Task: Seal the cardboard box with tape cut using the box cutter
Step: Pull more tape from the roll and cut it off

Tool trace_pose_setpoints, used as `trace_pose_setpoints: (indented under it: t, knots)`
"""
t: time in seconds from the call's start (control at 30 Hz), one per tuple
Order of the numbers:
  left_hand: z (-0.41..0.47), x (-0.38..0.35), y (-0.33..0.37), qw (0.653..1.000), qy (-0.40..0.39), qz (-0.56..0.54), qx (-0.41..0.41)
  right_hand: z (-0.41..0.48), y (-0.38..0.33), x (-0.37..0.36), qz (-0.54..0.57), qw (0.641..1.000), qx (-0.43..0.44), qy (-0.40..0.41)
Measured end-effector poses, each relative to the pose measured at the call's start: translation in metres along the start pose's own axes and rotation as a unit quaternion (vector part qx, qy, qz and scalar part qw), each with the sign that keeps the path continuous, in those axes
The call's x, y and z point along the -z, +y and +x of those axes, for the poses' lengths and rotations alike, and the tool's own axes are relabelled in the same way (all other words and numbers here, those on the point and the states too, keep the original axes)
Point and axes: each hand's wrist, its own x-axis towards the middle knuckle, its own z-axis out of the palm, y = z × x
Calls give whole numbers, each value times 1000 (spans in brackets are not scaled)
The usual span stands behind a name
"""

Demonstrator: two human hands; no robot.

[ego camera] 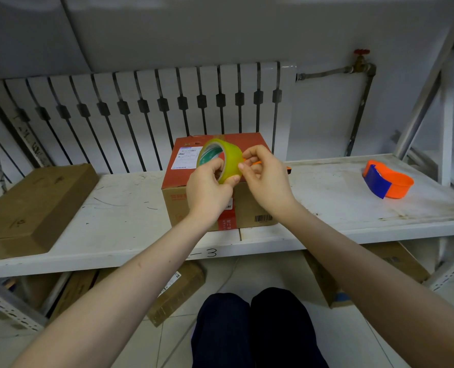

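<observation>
A red-topped cardboard box (pixel 186 166) with a white label stands on the white shelf (pixel 326 197). Above it my left hand (pixel 207 189) grips a yellowish roll of tape (pixel 226 158), fingers through its core. My right hand (pixel 265 176) pinches at the roll's right edge with thumb and fingertips. An orange object (pixel 257 162), possibly the box cutter, shows just behind my right hand on the box, mostly hidden.
A flat brown carton (pixel 32 205) lies at the shelf's left end. An orange and blue tape dispenser (pixel 388 183) sits at the right. A white radiator (pixel 146 107) stands behind. More cartons (pixel 178 290) lie on the floor below, near my knees (pixel 252 328).
</observation>
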Motion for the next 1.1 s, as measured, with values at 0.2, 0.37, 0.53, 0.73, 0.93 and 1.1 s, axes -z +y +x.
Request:
trace_pose_setpoints:
  t: [0.2, 0.37, 0.53, 0.73, 0.93, 1.1]
  knots:
    - [-2, -1, -5, 999, 7, 32, 1, 5, 4, -1, 8, 1000, -21, -10]
    - [1, 1, -5, 999, -24, 30, 7, 9, 8, 5, 53, 997, -49, -29]
    - [1, 1, -6, 999, -25, 25, 4, 13, 7, 10, 42, 997, -63, 5]
    - [3, -1, -8, 999, -30, 34, 16, 10, -4, 5, -216, 976, 1, -3]
    - [8, 2, -11, 998, -51, 30, 16, 20, -16, 14, -189, 969, -38, -151]
    - [20, 8, -12, 997, -63, -3, 41, 16, -27, 18, -173, 959, 12, -224]
